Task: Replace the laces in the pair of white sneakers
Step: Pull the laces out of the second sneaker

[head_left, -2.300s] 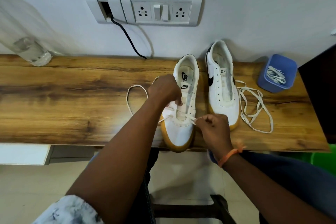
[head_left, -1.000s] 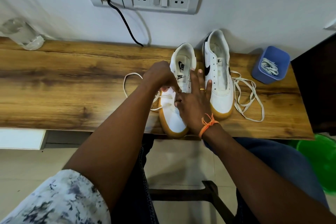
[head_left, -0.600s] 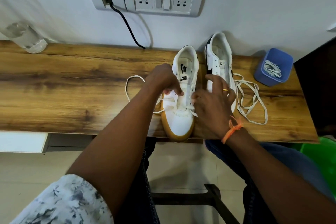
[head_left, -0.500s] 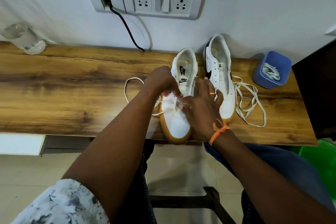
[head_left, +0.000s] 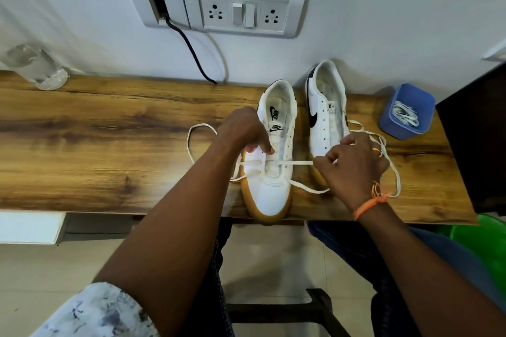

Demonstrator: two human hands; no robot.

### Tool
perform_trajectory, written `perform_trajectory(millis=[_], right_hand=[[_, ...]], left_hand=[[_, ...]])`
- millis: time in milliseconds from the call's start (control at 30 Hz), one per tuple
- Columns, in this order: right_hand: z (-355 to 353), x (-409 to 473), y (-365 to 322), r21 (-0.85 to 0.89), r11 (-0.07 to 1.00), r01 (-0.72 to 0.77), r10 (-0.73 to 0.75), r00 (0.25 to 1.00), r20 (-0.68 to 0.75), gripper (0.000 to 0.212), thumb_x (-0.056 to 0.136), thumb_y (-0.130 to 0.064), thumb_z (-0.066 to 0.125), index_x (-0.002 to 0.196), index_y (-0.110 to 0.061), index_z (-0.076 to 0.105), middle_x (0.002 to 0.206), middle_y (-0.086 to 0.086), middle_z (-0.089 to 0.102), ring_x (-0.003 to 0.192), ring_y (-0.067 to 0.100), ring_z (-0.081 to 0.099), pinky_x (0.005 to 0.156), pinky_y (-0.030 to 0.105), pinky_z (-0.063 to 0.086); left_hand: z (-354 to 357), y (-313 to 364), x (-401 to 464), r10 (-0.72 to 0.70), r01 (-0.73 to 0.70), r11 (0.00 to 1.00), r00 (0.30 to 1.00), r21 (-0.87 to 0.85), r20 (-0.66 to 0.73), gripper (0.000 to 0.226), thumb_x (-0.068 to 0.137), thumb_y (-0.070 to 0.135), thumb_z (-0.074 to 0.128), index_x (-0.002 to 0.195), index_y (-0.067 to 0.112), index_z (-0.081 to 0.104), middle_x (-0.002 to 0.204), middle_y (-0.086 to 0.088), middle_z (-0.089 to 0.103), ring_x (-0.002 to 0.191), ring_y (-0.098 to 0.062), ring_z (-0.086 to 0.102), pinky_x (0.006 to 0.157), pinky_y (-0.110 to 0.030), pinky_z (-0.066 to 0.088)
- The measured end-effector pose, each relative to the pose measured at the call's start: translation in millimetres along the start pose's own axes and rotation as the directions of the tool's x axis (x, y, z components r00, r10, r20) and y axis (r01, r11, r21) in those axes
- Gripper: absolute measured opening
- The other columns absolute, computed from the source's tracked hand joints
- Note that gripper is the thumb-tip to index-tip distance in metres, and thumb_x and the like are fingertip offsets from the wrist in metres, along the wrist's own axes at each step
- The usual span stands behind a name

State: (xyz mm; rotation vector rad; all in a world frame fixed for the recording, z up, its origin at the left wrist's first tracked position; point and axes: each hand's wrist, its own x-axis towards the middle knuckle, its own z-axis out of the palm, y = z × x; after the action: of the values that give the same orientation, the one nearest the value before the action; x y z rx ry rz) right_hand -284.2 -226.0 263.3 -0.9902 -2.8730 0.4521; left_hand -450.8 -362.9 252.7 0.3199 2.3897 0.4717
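- Worktop [head_left: 109, 145]: wood plank against the wall; carries both sneakers, so the lacing gets done flat and steady.
- Near sneaker [head_left: 269, 172]: landmark; toe hangs just over the worktop's front edge, heel to the wall, eyelets face the person for easy threading.
- Far sneaker [head_left: 325, 117]: just right of the near sneaker, eyelets bare; likely waits its turn.
- Left hand [head_left: 243, 131]: on the near sneaker's left eyelet row, fingers curled and pressing down, probably pinning the shoe against the pull.
- Right hand [head_left: 353, 164]: right of the near sneaker, in front of the far one; fingers pinched on the lace, drawing it sideways.
- Blue cup [head_left: 406, 111]: far right of the near sneaker, holds bundled laces, kept aside.
- Lace [head_left: 298, 163]: taut across the near sneaker's lowest eyelets; other end loops left on the worktop.
- Loose lace [head_left: 394, 172]: coiled right of the far sneaker.
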Motion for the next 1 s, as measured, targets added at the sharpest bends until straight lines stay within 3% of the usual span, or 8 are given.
perform_trajectory(millis=[67, 233, 367, 467, 633, 733, 833, 1000], right_hand=[[3.1, -3.0, 1.1, 0.0, 1.0, 0.019, -0.019, 0.999, -0.034, 0.008, 0.076, -0.029, 0.069, 0.078, -0.022, 0.069, 0.126, 0.004, 0.045, 0.12, 0.031, 0.043, 0.098, 0.045, 0.026], [37.4, -21.9, -33.0, -0.084, 0.929, 0.361, -0.363, 0.932, -0.002, 0.026, 0.075, -0.026, 0.069, 0.1, -0.027, 0.071, 0.137, 0.009, 0.043, 0.131, 0.033, 0.034, 0.101, 0.05, 0.025], [60.7, -21.6, -41.4, -0.023, 0.968, 0.249, -0.248, 0.968, 0.044, 0.018, 0.081, -0.029, 0.073, 0.099, -0.026, 0.075, 0.141, 0.008, 0.042, 0.133, 0.032, 0.031, 0.101, 0.049, 0.027], [53.5, -15.8, -38.5, 0.225, 0.951, 0.21, -0.204, 0.978, -0.05, 0.004, 0.075, -0.026, 0.078, 0.074, -0.025, 0.075, 0.125, -0.003, 0.048, 0.122, 0.019, 0.037, 0.095, 0.039, 0.028], [16.7, 5.1, -5.9, 0.563, 0.794, -0.227, 0.232, 0.971, 0.065, 0.02, 0.06, -0.027, 0.074, 0.048, -0.018, 0.062, 0.088, 0.004, 0.064, 0.086, 0.021, 0.059, 0.085, 0.047, 0.048], [9.6, 2.0, 1.6, 0.351, 0.911, -0.216, 0.217, 0.975, 0.037, 0.012, 0.068, -0.032, 0.072, 0.065, -0.02, 0.071, 0.107, 0.002, 0.06, 0.108, 0.025, 0.054, 0.094, 0.043, 0.039], [22.2, -16.8, -13.1, 0.143, 0.984, 0.106, -0.094, 0.992, -0.088, 0.023, 0.073, -0.023, 0.072, 0.096, -0.024, 0.072, 0.133, 0.007, 0.042, 0.129, 0.032, 0.034, 0.102, 0.043, 0.024], [50.9, -22.6, -38.6, -0.006, 0.955, 0.297, -0.297, 0.954, -0.045, 0.017, 0.075, -0.026, 0.075, 0.092, -0.024, 0.073, 0.139, 0.01, 0.044, 0.13, 0.033, 0.035, 0.097, 0.05, 0.031]], left_hand=[[-0.5, 1.7, 0.8, 0.001, -0.001, 1.0, 1.0, 0.009, -0.002, 0.039, 0.058, 0.032, 0.093, 0.068, 0.013, 0.061, 0.041, 0.005, 0.061, 0.045, -0.01, 0.059, 0.064, -0.026, 0.052], [-1.5, 2.7, 1.7, 0.001, -0.001, 1.0, 1.0, -0.006, 0.007, 0.039, 0.058, 0.032, 0.093, 0.065, 0.013, 0.061, 0.041, 0.005, 0.06, 0.031, -0.004, 0.052, 0.053, -0.021, 0.045], [-1.0, 1.4, 2.7, -0.001, 0.001, 1.0, 1.0, -0.008, 0.015, 0.038, 0.06, 0.031, 0.093, 0.065, 0.012, 0.061, 0.038, 0.006, 0.058, 0.027, -0.003, 0.05, 0.051, -0.021, 0.043], [-1.0, 1.2, 3.4, 0.009, -0.009, 1.0, 1.0, 0.004, 0.011, 0.038, 0.059, 0.032, 0.093, 0.062, 0.013, 0.06, 0.037, 0.006, 0.057, 0.032, -0.005, 0.053, 0.054, -0.022, 0.045], [-1.6, 0.8, 1.3, 0.003, -0.003, 1.0, 1.0, 0.013, 0.009, 0.037, 0.06, 0.033, 0.092, 0.063, 0.013, 0.062, 0.038, 0.006, 0.058, 0.042, -0.009, 0.056, 0.06, -0.024, 0.049], [-1.2, 1.8, -0.4, 0.013, -0.013, 1.0, 1.0, 0.014, 0.011, 0.037, 0.059, 0.032, 0.093, 0.063, 0.013, 0.061, 0.039, 0.005, 0.059, 0.045, -0.01, 0.058, 0.062, -0.025, 0.05], [-2.2, 3.6, -1.8, 0.017, -0.017, 1.0, 1.0, 0.012, 0.016, 0.037, 0.059, 0.031, 0.093, 0.066, 0.012, 0.061, 0.041, 0.004, 0.061, 0.049, -0.011, 0.061, 0.065, -0.028, 0.053], [-3.0, 3.7, -1.2, 0.005, -0.005, 1.0, 1.0, -0.001, 0.006, 0.04, 0.058, 0.031, 0.094, 0.066, 0.012, 0.06, 0.043, 0.005, 0.061, 0.045, -0.01, 0.06, 0.061, -0.025, 0.051]])
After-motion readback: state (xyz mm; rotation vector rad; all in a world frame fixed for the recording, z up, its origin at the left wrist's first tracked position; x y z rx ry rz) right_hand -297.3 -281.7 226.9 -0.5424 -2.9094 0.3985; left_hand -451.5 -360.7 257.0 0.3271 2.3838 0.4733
